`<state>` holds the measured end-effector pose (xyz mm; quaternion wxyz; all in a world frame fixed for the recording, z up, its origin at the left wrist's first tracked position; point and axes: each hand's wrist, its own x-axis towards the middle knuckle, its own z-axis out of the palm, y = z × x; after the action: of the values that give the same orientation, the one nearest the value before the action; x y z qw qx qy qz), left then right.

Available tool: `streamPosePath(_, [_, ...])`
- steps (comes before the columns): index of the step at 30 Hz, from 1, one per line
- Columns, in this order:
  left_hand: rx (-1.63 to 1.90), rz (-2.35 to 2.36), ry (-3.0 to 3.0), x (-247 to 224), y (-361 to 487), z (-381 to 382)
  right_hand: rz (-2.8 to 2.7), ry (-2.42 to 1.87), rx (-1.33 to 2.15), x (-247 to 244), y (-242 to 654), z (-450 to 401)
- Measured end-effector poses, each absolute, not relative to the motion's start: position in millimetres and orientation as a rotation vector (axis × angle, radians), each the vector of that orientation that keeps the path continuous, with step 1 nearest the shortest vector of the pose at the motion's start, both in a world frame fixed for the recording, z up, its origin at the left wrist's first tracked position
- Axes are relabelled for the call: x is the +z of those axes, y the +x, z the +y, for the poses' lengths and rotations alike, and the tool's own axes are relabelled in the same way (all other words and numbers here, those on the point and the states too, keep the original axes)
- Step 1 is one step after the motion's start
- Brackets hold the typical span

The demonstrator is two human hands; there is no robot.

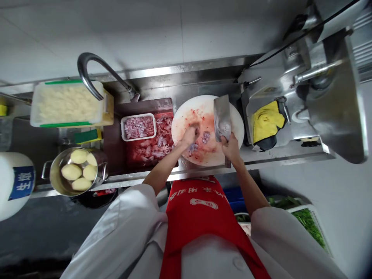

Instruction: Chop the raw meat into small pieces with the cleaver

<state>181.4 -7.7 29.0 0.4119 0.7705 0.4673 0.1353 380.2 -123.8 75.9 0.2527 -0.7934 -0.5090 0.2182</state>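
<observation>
My right hand (231, 148) is wrapped round the handle of a cleaver (222, 116), whose broad blade is raised over the right part of a round white chopping board (181, 116). On the board's left half, my left hand (190, 135) has its fingers curled closed; whatever is in them is hidden. Between the hands lies a small chopped piece of raw meat (206, 136), and another piece (193, 147) sits just below my left hand. Red stains and small scraps mark the board.
Left of the board, a sink with raw meat (158, 145) in reddish liquid holds a white basket (124, 131) of chopped meat. A faucet (99, 64) arches above. Further left are a lidded tub (68, 104) and a pot (55, 176) of peeled potatoes. A yellow cloth (266, 121) lies right.
</observation>
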Motion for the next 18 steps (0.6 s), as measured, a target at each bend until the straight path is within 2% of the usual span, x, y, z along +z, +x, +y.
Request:
streamPosePath(3, [0.32, 1.077, 2.131, 33.9, 206.3, -11.5, -1.25, -2.199, 0.611, 79.2, 404.4, -158.9])
streamPosePath(6, [0.144, 0.859, 2.376, 37.4, 222.6, -39.6, -1.119, -2.235, 0.653, 79.1, 416.7, -189.1])
streamPosePath(11, [-0.051, 0.716, 2.398, 30.1, 219.0, -60.6, -0.967, -2.317, 0.705, 78.1, 420.1, -220.5])
streamPosePath(18, [0.26, 0.951, 2.018, 25.6, 219.1, -60.5, -0.909, -2.393, 0.737, 82.5, 417.9, -238.0])
